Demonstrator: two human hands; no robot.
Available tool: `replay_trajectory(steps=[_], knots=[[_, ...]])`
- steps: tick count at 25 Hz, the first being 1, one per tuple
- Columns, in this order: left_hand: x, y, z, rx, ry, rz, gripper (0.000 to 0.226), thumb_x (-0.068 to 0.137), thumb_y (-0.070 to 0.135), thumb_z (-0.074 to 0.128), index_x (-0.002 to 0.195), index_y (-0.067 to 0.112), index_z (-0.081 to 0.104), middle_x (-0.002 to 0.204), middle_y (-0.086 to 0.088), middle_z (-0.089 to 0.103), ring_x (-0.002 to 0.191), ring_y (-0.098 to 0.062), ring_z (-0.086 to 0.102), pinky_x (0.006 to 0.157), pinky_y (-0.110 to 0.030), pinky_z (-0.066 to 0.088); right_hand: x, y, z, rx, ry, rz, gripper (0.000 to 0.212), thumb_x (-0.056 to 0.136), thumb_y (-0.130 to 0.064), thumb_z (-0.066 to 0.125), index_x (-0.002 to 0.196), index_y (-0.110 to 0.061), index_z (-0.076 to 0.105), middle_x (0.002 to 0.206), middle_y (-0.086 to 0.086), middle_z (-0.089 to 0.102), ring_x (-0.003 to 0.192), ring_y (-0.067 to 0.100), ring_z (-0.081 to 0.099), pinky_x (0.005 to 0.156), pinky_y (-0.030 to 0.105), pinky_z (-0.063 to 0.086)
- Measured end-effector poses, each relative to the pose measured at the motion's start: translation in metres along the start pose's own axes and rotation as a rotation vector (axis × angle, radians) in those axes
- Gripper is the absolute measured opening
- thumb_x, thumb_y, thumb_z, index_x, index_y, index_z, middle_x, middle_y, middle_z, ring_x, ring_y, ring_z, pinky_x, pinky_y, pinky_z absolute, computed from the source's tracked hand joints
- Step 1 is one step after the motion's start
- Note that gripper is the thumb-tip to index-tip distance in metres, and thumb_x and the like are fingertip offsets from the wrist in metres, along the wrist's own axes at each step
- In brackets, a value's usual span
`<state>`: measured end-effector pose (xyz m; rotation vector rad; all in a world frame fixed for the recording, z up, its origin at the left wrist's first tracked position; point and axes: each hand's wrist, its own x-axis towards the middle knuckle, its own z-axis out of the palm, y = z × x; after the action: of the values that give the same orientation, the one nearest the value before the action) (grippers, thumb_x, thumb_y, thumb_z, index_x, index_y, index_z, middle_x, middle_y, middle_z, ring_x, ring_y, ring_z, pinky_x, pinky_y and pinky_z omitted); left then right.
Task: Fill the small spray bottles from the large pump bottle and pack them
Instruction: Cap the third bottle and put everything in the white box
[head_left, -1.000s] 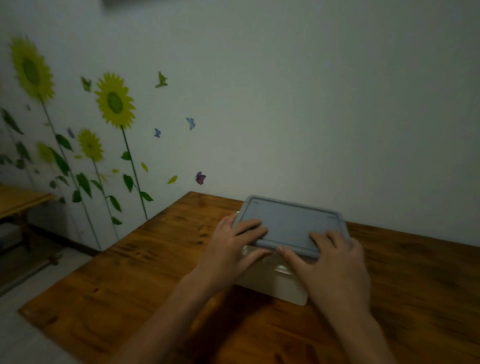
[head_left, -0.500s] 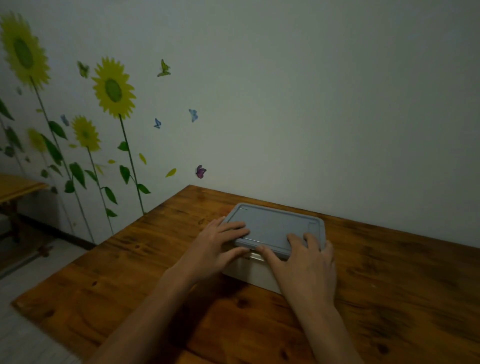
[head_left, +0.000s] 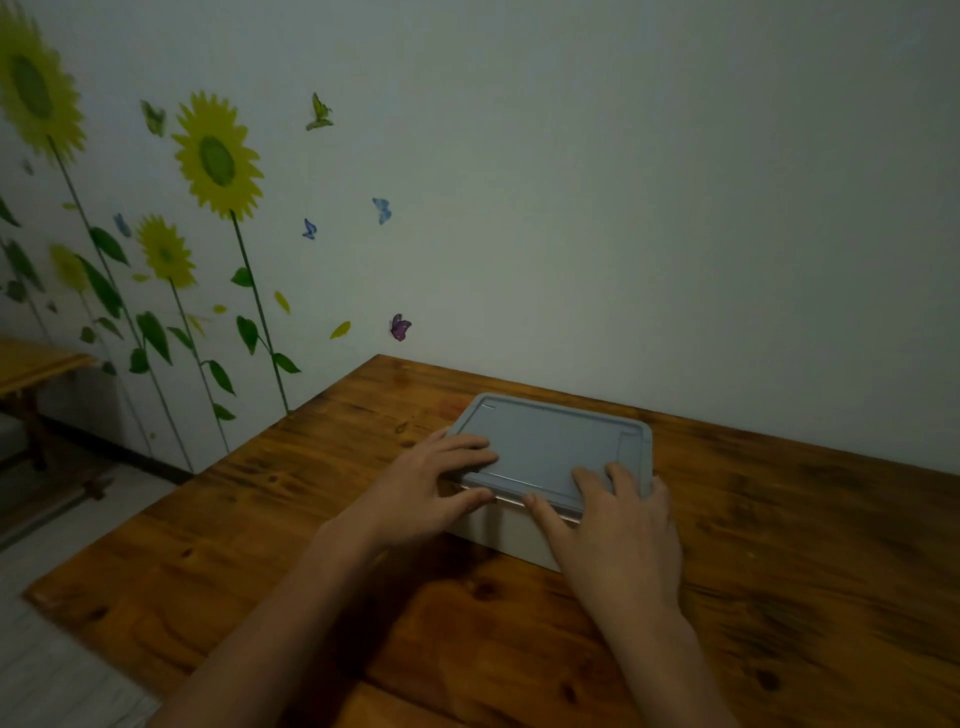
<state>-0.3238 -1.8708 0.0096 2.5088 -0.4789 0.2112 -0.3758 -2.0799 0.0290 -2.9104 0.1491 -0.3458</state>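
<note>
Both our left hand (head_left: 423, 493) and right hand (head_left: 615, 525) press flat-fingered on the box (head_left: 511, 538) lid (head_left: 558, 447), so packing looks nearly finished.

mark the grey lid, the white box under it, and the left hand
grey lid (head_left: 558, 447), head view, bare centre of its top.
white box (head_left: 511, 530), head view, front wall below the lid.
left hand (head_left: 421, 491), head view, back of the hand.

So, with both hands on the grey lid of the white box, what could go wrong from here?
1. The left hand and right hand both sit on the near edge of the grey plastic lid, so the far edge may stay unseated.
2. Both thumbs lie along the seam above the white plastic box and could be pinched.
3. Pushing could slide the box across the wooden table.
</note>
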Motion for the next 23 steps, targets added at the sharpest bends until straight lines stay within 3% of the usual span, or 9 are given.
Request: replay_trajectory(steps=[5,8,10,12,14,17,19,22,23], knots=[[0.027,0.024,-0.016,0.125,0.043,0.024,0.045,0.086,0.065,0.044,0.117,0.036,0.059,0.128,0.012,0.053,0.118,-0.007,0.047,0.098,-0.042,0.046,0.016,0.016,-0.022,-0.016,-0.086,-0.078,0.071,0.074,-0.08,0.028,0.127,-0.035,0.048,0.13,-0.002,0.054,0.117,0.027,0.048,0.098,0.053,0.037],[0.074,0.037,-0.013,0.266,0.034,0.001,0.057,0.09,0.063,0.035,0.134,0.029,0.045,0.144,0.001,0.043,0.13,-0.019,0.041,0.105,-0.049,0.039,0.06,0.017,-0.032,0.023,0.105,-0.032,0.057,0.084,-0.064,0.032,0.123,-0.029,0.054,0.122,0.003,0.059,0.111,0.029,0.052,0.095,0.053,0.039],[0.103,0.041,-0.003,0.385,-0.11,-0.011,0.06,0.093,0.061,0.027,0.143,0.028,0.033,0.156,0.0,0.027,0.142,-0.024,0.024,0.112,-0.057,0.023,0.092,0.013,-0.023,0.034,0.07,-0.069,0.056,0.089,-0.058,0.027,0.131,-0.027,0.045,0.136,0.006,0.049,0.125,0.033,0.041,0.101,0.057,0.033],[0.12,0.038,0.007,0.447,-0.232,-0.047,0.064,0.094,0.062,0.019,0.148,0.028,0.022,0.16,0.002,0.015,0.146,-0.023,0.011,0.114,-0.059,0.012,0.111,0.012,-0.005,0.008,-0.123,-0.107,0.065,0.088,-0.063,0.018,0.143,-0.027,0.026,0.152,0.004,0.029,0.139,0.033,0.02,0.109,0.061,0.019],[0.125,0.027,0.017,0.449,-0.273,-0.086,0.068,0.092,0.064,0.013,0.15,0.029,0.015,0.161,0.004,0.011,0.147,-0.021,0.007,0.115,-0.058,0.008,0.116,0.018,0.015,-0.045,-0.244,-0.122,0.072,0.088,-0.065,0.011,0.147,-0.025,0.012,0.157,0.001,0.014,0.143,0.03,0.008,0.112,0.059,0.011],[0.125,0.022,0.023,0.427,-0.279,-0.094,0.07,0.091,0.066,0.011,0.15,0.03,0.013,0.161,0.006,0.01,0.147,-0.02,0.005,0.116,-0.056,0.006,0.117,0.023,0.024,-0.024,-0.24,-0.128,0.07,0.09,-0.063,0.008,0.148,-0.024,0.008,0.158,-0.001,0.007,0.144,0.028,0.004,0.113,0.056,0.007],[0.12,0.029,0.019,0.369,-0.189,-0.075,0.068,0.092,0.064,0.015,0.15,0.029,0.019,0.16,0.004,0.015,0.147,-0.019,0.009,0.116,-0.056,0.007,0.117,0.022,0.017,0.055,-0.209,-0.129,0.068,0.091,-0.062,0.01,0.147,-0.024,0.015,0.158,-0.001,0.013,0.144,0.03,0.006,0.113,0.058,0.009],[0.104,0.026,0.007,0.298,0.088,-0.046,0.062,0.094,0.06,0.023,0.147,0.027,0.027,0.158,0.001,0.021,0.146,-0.022,0.015,0.116,-0.056,0.011,0.106,0.032,0.007,0.22,-0.108,-0.13,0.065,0.09,-0.063,0.014,0.145,-0.03,0.019,0.157,-0.004,0.016,0.143,0.03,0.005,0.113,0.059,0.007],[0.097,0.018,0.004,0.306,0.084,-0.056,0.063,0.094,0.061,0.024,0.147,0.028,0.026,0.159,0.001,0.019,0.146,-0.023,0.014,0.116,-0.055,0.013,0.097,0.038,0.008,0.21,-0.107,-0.144,0.067,0.088,-0.066,0.015,0.145,-0.033,0.016,0.157,-0.005,0.013,0.144,0.028,0.002,0.113,0.058,0.005]])
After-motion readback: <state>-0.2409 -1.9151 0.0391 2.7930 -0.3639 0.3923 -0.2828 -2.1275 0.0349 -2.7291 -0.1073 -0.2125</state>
